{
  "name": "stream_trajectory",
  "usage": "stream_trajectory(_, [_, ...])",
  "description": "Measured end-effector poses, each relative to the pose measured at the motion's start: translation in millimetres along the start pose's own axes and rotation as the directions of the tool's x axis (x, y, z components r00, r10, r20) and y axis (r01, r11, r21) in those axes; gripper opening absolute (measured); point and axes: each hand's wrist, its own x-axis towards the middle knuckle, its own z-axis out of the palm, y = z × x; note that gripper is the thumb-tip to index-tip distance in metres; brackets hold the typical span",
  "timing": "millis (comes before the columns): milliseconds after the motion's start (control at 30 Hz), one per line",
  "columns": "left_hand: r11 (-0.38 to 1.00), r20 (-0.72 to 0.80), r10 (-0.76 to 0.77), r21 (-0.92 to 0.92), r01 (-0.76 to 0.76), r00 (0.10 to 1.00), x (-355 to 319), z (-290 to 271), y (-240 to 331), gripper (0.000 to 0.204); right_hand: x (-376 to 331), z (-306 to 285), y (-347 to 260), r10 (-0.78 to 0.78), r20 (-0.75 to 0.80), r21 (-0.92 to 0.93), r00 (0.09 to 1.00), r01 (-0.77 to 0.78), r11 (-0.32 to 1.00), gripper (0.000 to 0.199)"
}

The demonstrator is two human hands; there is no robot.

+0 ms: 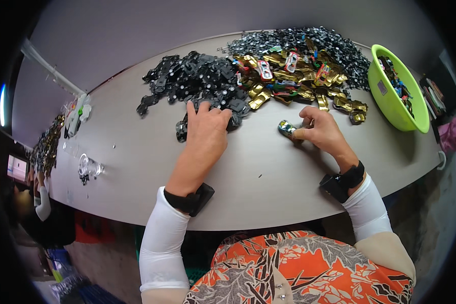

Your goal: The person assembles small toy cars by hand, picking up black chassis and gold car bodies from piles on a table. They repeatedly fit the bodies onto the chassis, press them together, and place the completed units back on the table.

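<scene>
My left hand [206, 130] reaches to the near edge of a heap of black plastic toy car chassis [197, 76]. Its fingers are apart and touch the black pieces; the fingertips are partly lost among them. To the right, my right hand [325, 130] pinches a toy car body [287, 127] just above the table. That body looks shiny, gold and green, with its far end covered by thumb and fingers. Beyond my right hand lies a pile of gold and coloured toy car bodies [299, 86].
A mound of small silvery-black parts [334, 48] lies at the back. On the right stands a lime green basin [377, 96] holding coloured car bodies. A clear cup [88, 166] lies tipped at the left. Another person [40, 202] sits at the table's far left end.
</scene>
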Motion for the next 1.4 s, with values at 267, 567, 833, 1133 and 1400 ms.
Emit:
stream_trajectory(267, [0.916, -0.182, -0.226, -0.374, 0.145, 0.957, 12.3, 1.9, 22.4, 0.027, -3.8, -10.2, 3.4, -0.336, -0.239, -0.127, 0.911, 0.314, 0.941, 0.034])
stream_trajectory(567, [-0.09, 0.432, -0.274, -0.901, 0.424, 0.859, 8.1, 12.2, 33.9, 0.03, -7.4, 9.4, -3.3, -0.228, -0.033, -0.156, 0.973, 0.22, 0.963, 0.028])
stream_trajectory(833, [-0.539, 0.587, -0.05, -0.697, 0.473, 0.808, 7.5, 18.7, 31.2, 0.038, -14.4, 4.5, -20.4, -0.044, 0.192, 0.653, 0.98, -0.094, 0.751, 0.024])
stream_trajectory(1133, [-0.535, 0.539, 0.064, -0.692, 0.485, 0.84, 2.2, 21.3, 47.1, 0.036, -19.8, 8.5, -25.7, -0.113, 0.384, 0.766, 0.916, -0.248, 0.593, 0.026])
stream_trajectory(1400, [-0.524, 0.533, -0.035, -0.73, 0.439, 0.845, 3.4, 19.0, 47.5, 0.027, -19.5, 8.9, -21.4, -0.198, 0.43, 0.883, 0.881, -0.365, 0.295, 0.03])
